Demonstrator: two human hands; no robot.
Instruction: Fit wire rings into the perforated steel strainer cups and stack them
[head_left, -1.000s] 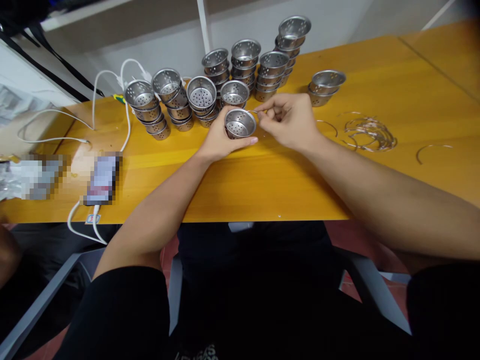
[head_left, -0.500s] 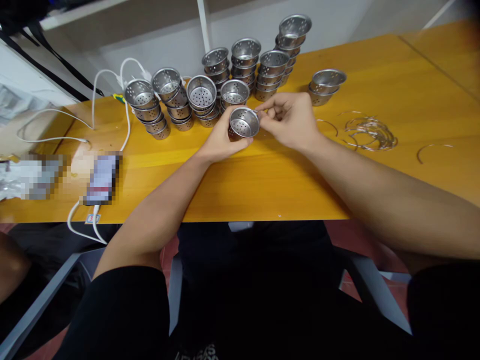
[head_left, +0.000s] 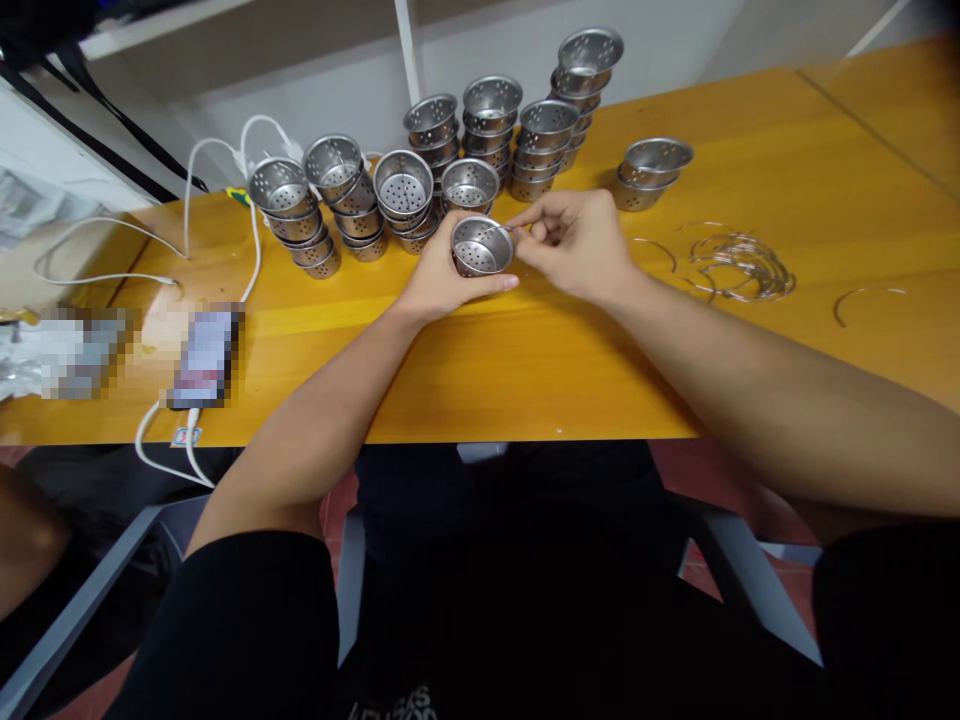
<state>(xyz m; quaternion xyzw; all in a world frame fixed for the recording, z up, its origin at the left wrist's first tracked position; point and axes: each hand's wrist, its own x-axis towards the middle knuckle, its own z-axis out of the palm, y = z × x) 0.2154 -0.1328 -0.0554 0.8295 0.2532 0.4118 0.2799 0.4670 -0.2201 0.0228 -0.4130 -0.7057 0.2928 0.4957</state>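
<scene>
head view: the cup (head_left: 482, 248) is in the left hand (head_left: 442, 275), in front of the cup stacks (head_left: 491, 125), its mouth facing up. the left fingers are clamped on the cup, thumb along its near side, the rest of the hand about its left side. whether its base touches the counter (head_left: 525, 390) cannot be told.

the right hand (head_left: 574, 240) is just to the right of the cup, thumb and forefinger together, pinched on a thin wire (head_left: 496, 232). relation of note: the cup lies to the left of the right fingers, and the wire's long axis runs roughly sideways from them to the right part of the rim. whether the wire passes through a hole is too small to tell. the wire pile (head_left: 742, 268) lies on the counter, right of the right hand, the nearer one.
</scene>
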